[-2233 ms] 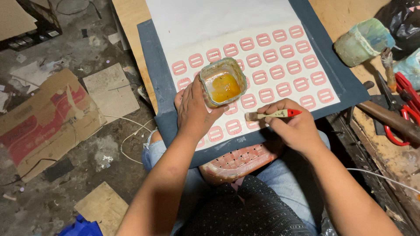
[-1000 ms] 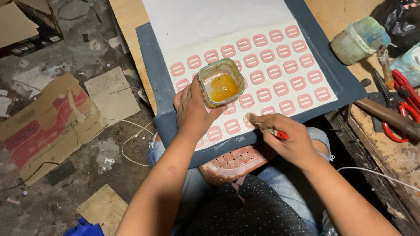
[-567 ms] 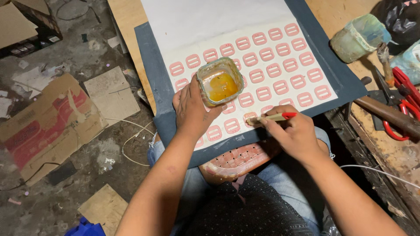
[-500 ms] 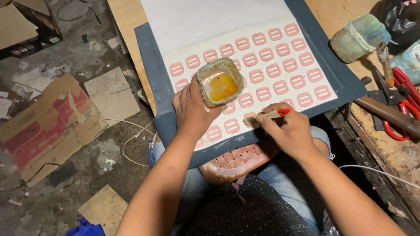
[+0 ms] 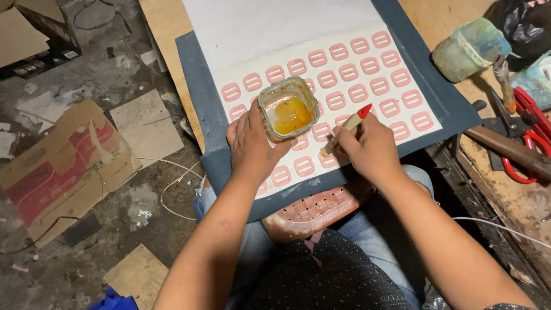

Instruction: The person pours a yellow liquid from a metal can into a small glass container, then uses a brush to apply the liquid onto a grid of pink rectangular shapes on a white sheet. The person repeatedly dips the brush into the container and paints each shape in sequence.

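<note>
Brush [image 5: 344, 129] tipped down (right hand [image 5: 370, 150] gripping).

The small glass jar [image 5: 288, 110] near my left hand [image 5: 252, 146] holds an orange-yellow liquid with dark specks. The thin brush [image 5: 346, 128] in my right hand [image 5: 367, 150] has a pale wooden handle with a red end. The white paper sheet [image 5: 275, 31] carries rows of pink rounded labels [image 5: 356, 73], each with two white bars. Under it lies a dark blue-grey board [image 5: 198, 95]. My trousers [image 5: 356, 227] are blue denim, my shirt [image 5: 321, 275] black with fine white dots. The scissors [image 5: 525, 140] have red handles. The floor cardboard [image 5: 63, 172] is brown with red print.
</note>
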Demonstrator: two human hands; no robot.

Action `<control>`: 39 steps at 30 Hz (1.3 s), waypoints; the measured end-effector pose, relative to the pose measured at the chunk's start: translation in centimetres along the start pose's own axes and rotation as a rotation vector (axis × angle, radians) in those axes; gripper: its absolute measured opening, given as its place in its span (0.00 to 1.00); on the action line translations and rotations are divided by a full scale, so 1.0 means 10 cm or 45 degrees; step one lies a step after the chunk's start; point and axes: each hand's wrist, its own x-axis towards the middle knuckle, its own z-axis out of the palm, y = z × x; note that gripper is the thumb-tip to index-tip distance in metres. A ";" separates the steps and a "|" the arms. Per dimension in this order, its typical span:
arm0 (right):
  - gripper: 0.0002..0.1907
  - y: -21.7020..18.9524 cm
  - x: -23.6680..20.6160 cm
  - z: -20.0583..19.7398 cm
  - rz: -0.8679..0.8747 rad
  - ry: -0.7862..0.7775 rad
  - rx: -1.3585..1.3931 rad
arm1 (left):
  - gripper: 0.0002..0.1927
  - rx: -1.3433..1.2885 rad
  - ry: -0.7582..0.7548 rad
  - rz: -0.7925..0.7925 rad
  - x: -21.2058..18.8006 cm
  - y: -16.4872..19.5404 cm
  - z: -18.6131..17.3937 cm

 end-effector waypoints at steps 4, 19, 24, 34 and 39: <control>0.15 -0.01 0.12 -0.12 0.011 0.007 -0.125 | 0.57 0.012 0.003 0.020 -0.01 0.03 -0.01; 0.08 0.25 -0.40 -0.27 -0.054 0.106 0.435 | 0.56 0.002 0.013 0.046 -0.03 0.03 -0.03; 0.09 0.24 -0.49 -0.18 -0.038 0.181 0.392 | 0.57 0.004 0.004 0.032 -0.02 0.07 -0.03; 0.06 0.26 -0.52 -0.29 -0.197 -0.062 0.527 | 0.56 0.007 -0.032 0.001 0.00 0.10 -0.04; 0.06 0.26 -0.58 -0.35 -0.268 -0.074 0.421 | 0.57 0.004 -0.015 0.004 0.01 0.11 -0.06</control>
